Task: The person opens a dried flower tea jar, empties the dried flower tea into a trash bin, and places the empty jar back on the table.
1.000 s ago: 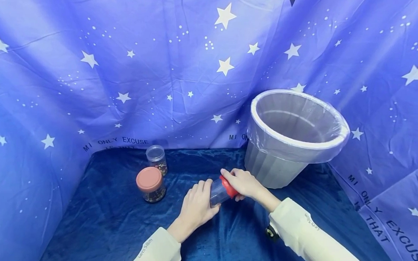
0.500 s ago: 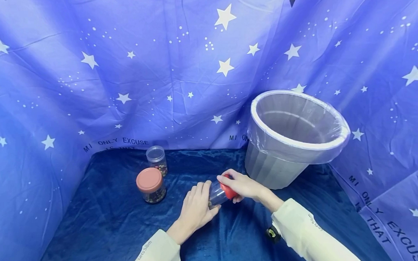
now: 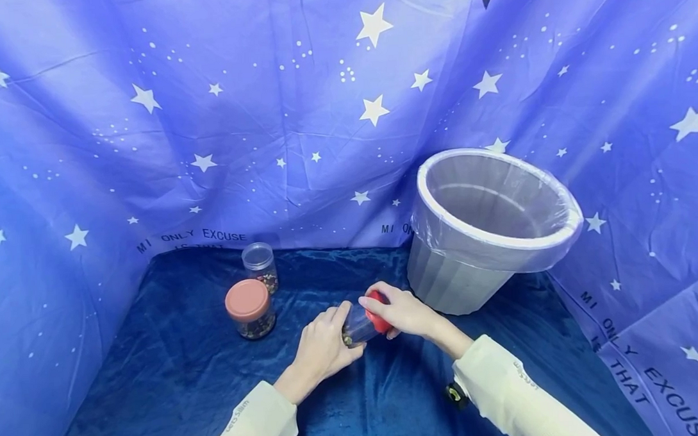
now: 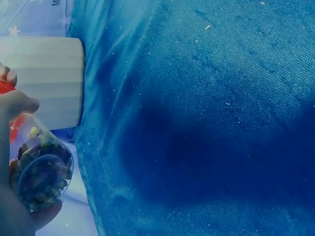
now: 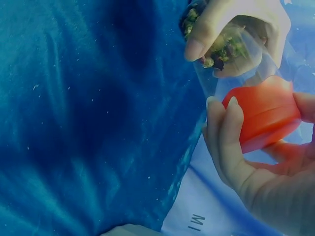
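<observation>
Tilted jar point(image 3: 358, 325): left of bin point(image 3: 461, 284), clamped by left hand point(image 3: 321, 346)
Lid point(image 3: 377, 320): finger-pinched by right hand point(image 3: 405, 313), seal unclear tbh
Risk: could be spilled if loose

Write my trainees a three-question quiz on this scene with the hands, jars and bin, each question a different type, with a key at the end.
1. Multiple choice: which hand grips the red lid?
A) Left
B) Right
C) Neither

2. True or false: the pink-lidded jar stands upright on the blue cloth.

3. Fill in the blank: the bin is lined with a ____.

Key:
1. B. The right hand grips the red lid, while the left hand holds the body of the clear jar.
2. True.
3. Clear plastic bag, folded over the rim.
</observation>
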A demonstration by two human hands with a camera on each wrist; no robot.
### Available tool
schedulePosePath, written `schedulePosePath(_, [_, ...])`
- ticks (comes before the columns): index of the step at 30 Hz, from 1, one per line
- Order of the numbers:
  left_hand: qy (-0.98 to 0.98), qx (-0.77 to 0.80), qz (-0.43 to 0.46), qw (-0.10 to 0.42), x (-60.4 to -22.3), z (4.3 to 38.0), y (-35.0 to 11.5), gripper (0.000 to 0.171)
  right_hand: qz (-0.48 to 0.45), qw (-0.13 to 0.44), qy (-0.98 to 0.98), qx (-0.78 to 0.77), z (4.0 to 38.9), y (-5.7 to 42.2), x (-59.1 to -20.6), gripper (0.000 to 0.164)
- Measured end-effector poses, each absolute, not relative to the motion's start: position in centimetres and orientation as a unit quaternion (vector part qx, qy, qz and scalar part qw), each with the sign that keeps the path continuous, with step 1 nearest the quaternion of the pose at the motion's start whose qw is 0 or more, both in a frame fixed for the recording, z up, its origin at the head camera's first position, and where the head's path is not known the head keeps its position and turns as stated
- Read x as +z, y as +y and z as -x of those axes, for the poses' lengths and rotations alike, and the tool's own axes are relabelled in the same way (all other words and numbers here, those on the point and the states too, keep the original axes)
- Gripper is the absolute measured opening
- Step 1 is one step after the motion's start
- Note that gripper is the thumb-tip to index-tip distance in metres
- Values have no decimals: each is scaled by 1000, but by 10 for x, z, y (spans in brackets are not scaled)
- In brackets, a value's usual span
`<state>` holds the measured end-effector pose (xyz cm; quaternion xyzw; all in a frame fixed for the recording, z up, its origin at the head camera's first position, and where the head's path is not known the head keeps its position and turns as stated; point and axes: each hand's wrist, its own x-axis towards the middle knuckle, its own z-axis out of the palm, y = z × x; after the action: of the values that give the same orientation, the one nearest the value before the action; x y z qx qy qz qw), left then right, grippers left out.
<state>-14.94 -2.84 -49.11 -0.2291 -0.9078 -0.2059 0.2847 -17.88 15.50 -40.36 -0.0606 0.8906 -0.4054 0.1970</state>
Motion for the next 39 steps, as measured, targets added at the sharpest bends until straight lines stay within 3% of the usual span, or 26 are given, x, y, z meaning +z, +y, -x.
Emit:
schedulePosePath(10, [-918,-268,224,189,-485,150,-31,65,156,185,892,-381,175,162,-407,42])
schedulePosePath(19, [-895,-375,238,36,-481,156,-39,60,260,137,900,-321,171,172,-407,45])
schedulePosePath(27, [-875,-413,252,-22,-475,161,-46,64,340,123,875,-322,172,177,-403,46])
schedulePosePath(32, [-842,-464,255,-99,-472,165,-51,64,395,114,848,-335,173,178,-402,47])
schedulePosePath(36, [-817,-497,254,-146,-470,165,-54,64,397,120,845,-338,173,177,-399,56])
schedulePosePath(39, [-816,-500,252,-142,-469,164,-53,66,355,143,854,-352,173,176,-396,73])
